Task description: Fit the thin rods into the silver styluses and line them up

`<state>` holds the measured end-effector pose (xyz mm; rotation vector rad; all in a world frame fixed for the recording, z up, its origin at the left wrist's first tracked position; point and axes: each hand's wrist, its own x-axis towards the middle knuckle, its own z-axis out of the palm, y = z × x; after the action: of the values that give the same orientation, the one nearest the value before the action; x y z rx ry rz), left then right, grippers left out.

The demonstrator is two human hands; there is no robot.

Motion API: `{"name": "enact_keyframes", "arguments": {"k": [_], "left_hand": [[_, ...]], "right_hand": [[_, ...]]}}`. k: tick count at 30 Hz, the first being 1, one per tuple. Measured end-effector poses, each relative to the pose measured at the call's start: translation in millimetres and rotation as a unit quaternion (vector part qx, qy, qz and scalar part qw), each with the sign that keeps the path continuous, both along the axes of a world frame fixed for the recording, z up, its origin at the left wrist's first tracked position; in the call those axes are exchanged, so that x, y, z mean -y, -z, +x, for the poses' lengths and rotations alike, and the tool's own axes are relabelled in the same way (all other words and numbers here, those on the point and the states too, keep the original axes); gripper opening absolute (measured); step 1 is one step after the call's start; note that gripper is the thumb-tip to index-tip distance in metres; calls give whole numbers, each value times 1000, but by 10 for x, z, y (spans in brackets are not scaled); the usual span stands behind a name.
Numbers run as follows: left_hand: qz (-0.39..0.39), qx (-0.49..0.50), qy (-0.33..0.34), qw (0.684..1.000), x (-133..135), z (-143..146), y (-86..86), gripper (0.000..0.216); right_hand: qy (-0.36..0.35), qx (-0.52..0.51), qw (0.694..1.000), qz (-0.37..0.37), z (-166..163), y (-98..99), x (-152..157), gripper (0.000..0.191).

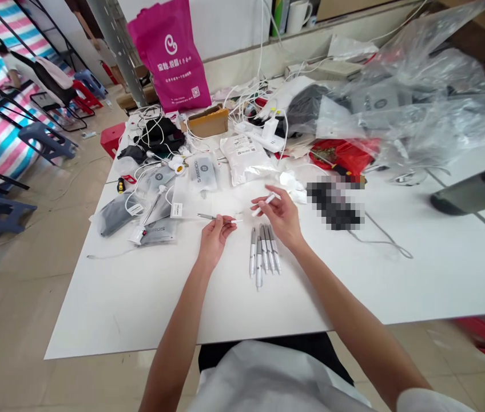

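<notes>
My left hand (213, 239) pinches a grey pen half (205, 217), its tip pointing left. A thin white refill (237, 221) sticks out on its right side. My right hand (285, 216) is closed on a white pen barrel (257, 211), held apart from the other half just above the tabletop. Below the hands, several grey-and-white pens (264, 249) lie side by side on the white table (148, 309), with one set slightly nearer to me.
A white plastic packet (246, 159), grey pouches (118, 213) and tangled cables crowd the far side. A magenta bag (174, 57) stands behind them. Clear plastic wrapping (422, 109) fills the back right, near a dark bottle (478, 186). Blue stools (47, 140) stand on the floor to the left.
</notes>
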<state>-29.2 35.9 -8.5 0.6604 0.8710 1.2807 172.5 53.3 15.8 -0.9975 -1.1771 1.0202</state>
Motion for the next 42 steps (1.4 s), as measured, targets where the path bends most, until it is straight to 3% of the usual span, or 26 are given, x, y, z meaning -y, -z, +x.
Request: {"name": "enact_keyframes", "arguments": {"k": [3, 9, 25, 34, 42], "left_hand": [[5, -6, 8, 1000, -5, 26, 11, 40], [6, -20, -2, 1000, -3, 49, -7, 39], [29, -26, -33, 999, -16, -2, 5, 40], [33, -35, -26, 998, -5, 19, 12, 40], [31, -50, -27, 998, -18, 3, -23, 40]], "right_hand": [[-14, -46, 998, -29, -53, 45, 70, 44], [-34, -27, 997, -58, -127, 95, 109, 46], [6, -45, 998, -38, -118, 57, 121, 43], [-57, -13, 996, -67, -216, 124, 167, 48], [-38, 16, 996, -74, -167, 141, 135, 39]]}}
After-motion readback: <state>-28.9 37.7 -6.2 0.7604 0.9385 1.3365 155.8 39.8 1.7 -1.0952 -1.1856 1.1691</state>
